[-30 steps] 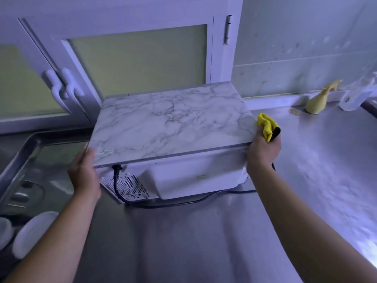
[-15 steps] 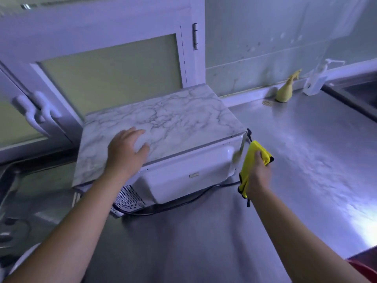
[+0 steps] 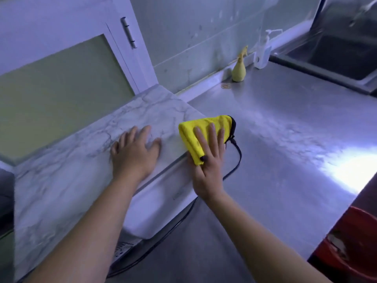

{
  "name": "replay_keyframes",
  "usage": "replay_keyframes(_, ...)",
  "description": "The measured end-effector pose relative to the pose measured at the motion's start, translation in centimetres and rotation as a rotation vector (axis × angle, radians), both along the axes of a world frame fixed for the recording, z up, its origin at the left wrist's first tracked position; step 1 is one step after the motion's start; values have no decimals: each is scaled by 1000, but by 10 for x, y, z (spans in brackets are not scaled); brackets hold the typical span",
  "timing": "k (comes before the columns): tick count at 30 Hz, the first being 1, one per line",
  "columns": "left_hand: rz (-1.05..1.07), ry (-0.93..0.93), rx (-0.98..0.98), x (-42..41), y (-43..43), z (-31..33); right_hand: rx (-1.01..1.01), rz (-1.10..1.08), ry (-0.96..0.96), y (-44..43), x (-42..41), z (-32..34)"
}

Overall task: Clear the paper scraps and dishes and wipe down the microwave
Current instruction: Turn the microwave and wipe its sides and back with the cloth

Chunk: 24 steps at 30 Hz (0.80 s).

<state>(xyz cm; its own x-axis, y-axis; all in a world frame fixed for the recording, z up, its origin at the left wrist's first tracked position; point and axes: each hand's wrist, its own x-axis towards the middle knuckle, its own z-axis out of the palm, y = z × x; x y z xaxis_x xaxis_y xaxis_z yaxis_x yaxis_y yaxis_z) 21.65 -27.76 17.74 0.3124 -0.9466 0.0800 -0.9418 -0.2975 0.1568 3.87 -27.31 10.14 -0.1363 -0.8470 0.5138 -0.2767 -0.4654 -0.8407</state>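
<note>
The right hand (image 3: 208, 170) had risen from the side of the microwave (image 3: 81, 160) to its top right corner, fingers spread, pressing the yellow cloth (image 3: 193, 133) there, while the left hand (image 3: 134, 154) lay flat with fingers spread on the marbled top beside it

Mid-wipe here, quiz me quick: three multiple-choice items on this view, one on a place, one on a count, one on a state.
1. Where on the microwave is the yellow cloth?
A. at the right corner of its top
B. on its door
C. underneath it

2. How many bottles stand by the wall?
A. one
B. two
C. four

3. The left hand is:
A. flat on the marbled top
B. pulling the cord
C. holding a plate

Answers:
1 A, the right hand presses it there with straight fingers.
2 B, a yellow spray bottle and a clear pump bottle.
3 A, its fingers are spread and hold nothing.
</note>
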Motion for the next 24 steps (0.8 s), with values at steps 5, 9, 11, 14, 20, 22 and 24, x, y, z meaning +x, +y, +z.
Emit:
replay_keyframes(5,-14,-28,-70,-2,1,0,-41,-102,-139,1,19,-36)
replay_keyframes(9,-6,-15,-87,-2,2,-1,-75,-141,-182,1,21,-44)
replay_keyframes(11,4,-7,-85,-2,1,-2,17,-134,-270,5,20,-53)
replay_keyframes(14,16,-9,-89,-3,1,-2,537,-228,-578,12,12,-64)
replay_keyframes(20,42,-2,-80,-3,-1,-3,872,-200,-775,8,0,-94)
replay_keyframes(22,52,-1,-77,-3,-2,-2,922,-192,-822,2,-5,-94)
replay_keyframes(24,58,8,-80,-4,-2,-1,987,-165,-828,-8,-17,-89)
